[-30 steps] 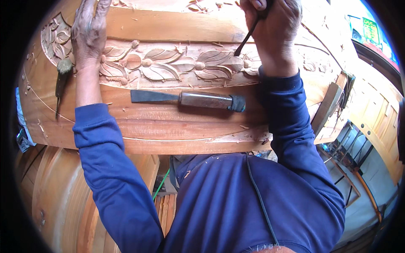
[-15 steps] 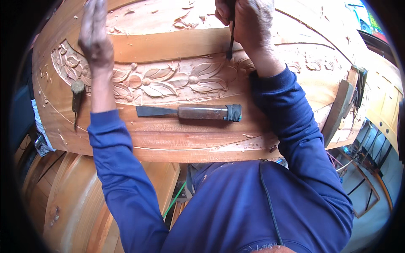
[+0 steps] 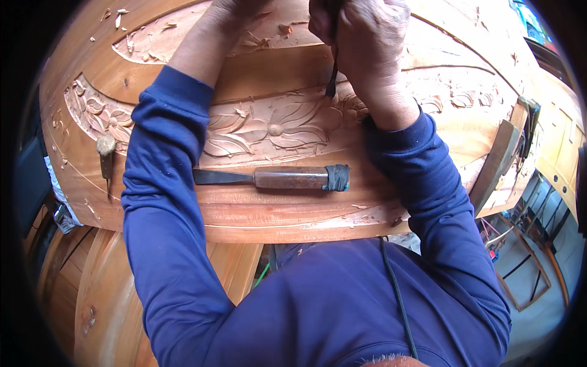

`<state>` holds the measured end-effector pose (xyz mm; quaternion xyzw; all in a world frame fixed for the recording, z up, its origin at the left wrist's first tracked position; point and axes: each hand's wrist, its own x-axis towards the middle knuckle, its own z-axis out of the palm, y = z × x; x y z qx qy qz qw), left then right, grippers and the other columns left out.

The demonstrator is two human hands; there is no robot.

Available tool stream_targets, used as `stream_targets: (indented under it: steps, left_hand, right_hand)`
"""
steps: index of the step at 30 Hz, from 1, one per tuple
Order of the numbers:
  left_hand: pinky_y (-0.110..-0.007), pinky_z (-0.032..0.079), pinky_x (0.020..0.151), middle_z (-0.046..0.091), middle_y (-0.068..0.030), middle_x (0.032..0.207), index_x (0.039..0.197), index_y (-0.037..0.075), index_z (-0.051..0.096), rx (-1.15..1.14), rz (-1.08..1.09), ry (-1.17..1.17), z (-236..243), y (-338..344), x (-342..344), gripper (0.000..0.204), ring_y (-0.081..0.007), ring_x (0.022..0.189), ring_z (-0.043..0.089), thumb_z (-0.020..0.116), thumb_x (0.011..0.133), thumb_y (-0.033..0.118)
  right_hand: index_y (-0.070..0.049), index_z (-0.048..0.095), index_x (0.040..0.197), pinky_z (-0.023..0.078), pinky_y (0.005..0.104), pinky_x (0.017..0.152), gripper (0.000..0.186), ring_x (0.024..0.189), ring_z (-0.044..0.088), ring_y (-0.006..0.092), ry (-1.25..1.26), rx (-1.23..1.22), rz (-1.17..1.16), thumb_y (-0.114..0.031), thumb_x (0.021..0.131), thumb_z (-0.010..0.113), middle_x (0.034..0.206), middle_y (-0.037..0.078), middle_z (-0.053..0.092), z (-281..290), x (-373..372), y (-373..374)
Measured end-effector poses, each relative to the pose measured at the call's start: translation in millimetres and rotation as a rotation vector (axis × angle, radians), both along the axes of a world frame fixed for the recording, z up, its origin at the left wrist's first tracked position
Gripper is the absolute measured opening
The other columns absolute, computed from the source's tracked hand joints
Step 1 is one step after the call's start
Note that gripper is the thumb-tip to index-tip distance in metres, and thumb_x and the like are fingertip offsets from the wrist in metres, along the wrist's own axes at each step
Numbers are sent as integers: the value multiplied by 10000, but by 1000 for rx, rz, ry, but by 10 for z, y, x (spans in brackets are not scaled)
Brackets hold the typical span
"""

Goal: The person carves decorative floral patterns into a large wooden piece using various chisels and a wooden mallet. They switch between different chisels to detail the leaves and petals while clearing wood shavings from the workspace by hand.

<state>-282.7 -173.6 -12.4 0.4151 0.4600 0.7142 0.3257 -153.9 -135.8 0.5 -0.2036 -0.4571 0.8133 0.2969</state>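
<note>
Shows, against the earlier frame, the left hand [image 3: 238,7] swung inward, from beyond and left of the flat chisel [image 3: 275,178] to straight beyond it, bringing the blue left sleeve [image 3: 168,140] up to the chisel's blade end. Cannot tell the left hand's state, with its fingers cut off by the top edge. Keeps the right hand [image 3: 371,46] wrapped around a slim dark tool [image 3: 331,88], beyond the flat chisel's right end, tip down at the carved flower band [image 3: 281,127]; cannot tell whether pressing into the wood. Looks light and stiff, judging by the slim tool's thin shank, and probably sharp at the flared tip; best held high, by the part mostly hidden in the fist. Promises more heft in the flat chisel, thanks to its thick wooden handle; best taken there or by the dark binding [image 3: 337,178] at its right end, perhaps less slippery, never by the blade. Seems heavy and rigid in the case of the wooden panel [image 3: 287,217], spreading under and around the flat chisel; best steadied on plain wood just beside the chisel, away from the thin carved petals, likely fragile at their edges.
</note>
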Motion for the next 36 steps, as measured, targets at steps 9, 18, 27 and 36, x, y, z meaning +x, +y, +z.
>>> stream_targets:
  steps: [9,18,27,36]
  left_hand:
    - [-225,481,794,637,21,1010,1195,89,653,135,72,190,-274,207,-225,255,-57,897,573,525,1088,283]
    - [-298,572,842,638,-123,1184,1566,82,392,3,40,106,-72,98,72,760,-173,977,678,442,1050,638]
    - [-350,561,904,624,-185,1251,1608,59,316,-36,17,6,10,61,148,852,-226,1017,693,397,1040,689]
    - [-308,551,873,663,-118,1218,1544,46,447,77,-287,-80,35,-39,-49,717,-178,1008,683,394,1084,594]
  right_hand:
    - [-62,686,1136,285,196,374,255,432,338,5,-94,-3,-6,-285,1091,573,611,-84,443,-3,-57,-45]
    - [-79,491,1427,317,189,349,462,414,391,41,176,-324,70,-416,1110,473,769,-19,485,-130,145,420]
    - [-77,640,1296,323,193,418,383,473,389,32,-42,-9,-54,-386,1095,536,744,-53,525,-16,102,140]
    - [-54,672,1234,295,180,390,318,443,374,5,32,-14,-87,-310,1106,533,661,-76,493,-65,80,12]
